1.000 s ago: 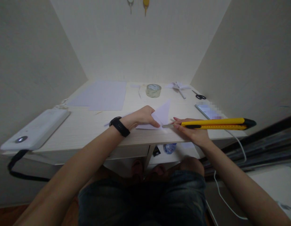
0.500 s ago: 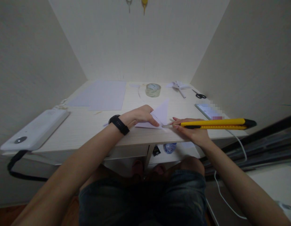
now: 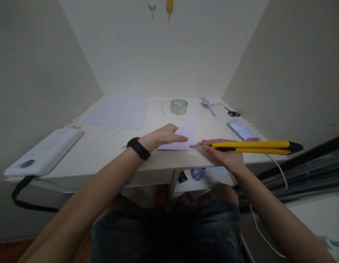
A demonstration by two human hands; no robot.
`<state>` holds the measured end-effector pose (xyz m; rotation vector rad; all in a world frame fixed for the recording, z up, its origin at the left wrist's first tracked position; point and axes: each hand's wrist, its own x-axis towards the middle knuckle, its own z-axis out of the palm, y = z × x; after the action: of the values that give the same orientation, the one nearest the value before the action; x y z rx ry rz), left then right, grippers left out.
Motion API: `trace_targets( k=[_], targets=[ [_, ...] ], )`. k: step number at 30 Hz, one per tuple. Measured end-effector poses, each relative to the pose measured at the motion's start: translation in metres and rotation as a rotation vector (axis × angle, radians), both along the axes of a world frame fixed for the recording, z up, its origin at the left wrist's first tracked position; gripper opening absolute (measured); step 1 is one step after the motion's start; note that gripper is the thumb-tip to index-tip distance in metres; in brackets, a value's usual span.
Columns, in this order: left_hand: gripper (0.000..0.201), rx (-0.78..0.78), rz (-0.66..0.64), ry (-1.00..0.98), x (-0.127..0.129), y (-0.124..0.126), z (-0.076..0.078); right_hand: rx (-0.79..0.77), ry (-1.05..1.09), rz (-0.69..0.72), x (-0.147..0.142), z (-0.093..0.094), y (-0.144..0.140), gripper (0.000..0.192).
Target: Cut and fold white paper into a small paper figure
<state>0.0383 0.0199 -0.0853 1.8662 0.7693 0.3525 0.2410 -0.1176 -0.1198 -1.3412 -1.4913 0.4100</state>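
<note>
A folded white paper triangle (image 3: 187,134) lies near the front edge of the pale desk (image 3: 98,146). My left hand (image 3: 162,135), with a black band on the wrist, presses down on the paper's left part, fingers over the fold. My right hand (image 3: 223,151) grips a long yellow utility knife (image 3: 254,146). Its short blade tip (image 3: 193,146) rests at the paper's lower right corner, close to my left fingertips.
Further back lie flat white sheets (image 3: 117,112), a tape roll (image 3: 178,106), a folded paper shape (image 3: 207,101) and black scissors (image 3: 233,113). A phone (image 3: 240,130) with a white cable lies at right. A white device (image 3: 43,151) sits on the left edge. Walls close in on three sides.
My left fingers have slid a little to the right over the paper. The knife has stayed at the paper's corner, its handle shifted slightly.
</note>
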Motion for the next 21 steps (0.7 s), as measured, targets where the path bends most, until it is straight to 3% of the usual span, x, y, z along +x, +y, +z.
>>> trace_targets(
  k=[3,8,14,21],
  targets=[
    [0.024,-0.008,0.054,-0.010,0.000,-0.002,-0.003,0.002,0.130,-0.007,0.002,-0.001,0.000,0.018],
    [0.033,-0.062,0.058,-0.092,-0.001,-0.003,-0.008,0.085,0.597,0.047,0.003,-0.004,0.011,0.021],
    [0.038,-0.078,0.058,-0.139,-0.002,-0.003,-0.010,-0.053,0.772,0.005,-0.007,-0.008,0.028,0.028],
    [0.035,-0.278,0.089,-0.305,0.000,-0.004,-0.014,-0.115,0.953,0.029,-0.017,-0.009,0.036,0.023]
  ],
)
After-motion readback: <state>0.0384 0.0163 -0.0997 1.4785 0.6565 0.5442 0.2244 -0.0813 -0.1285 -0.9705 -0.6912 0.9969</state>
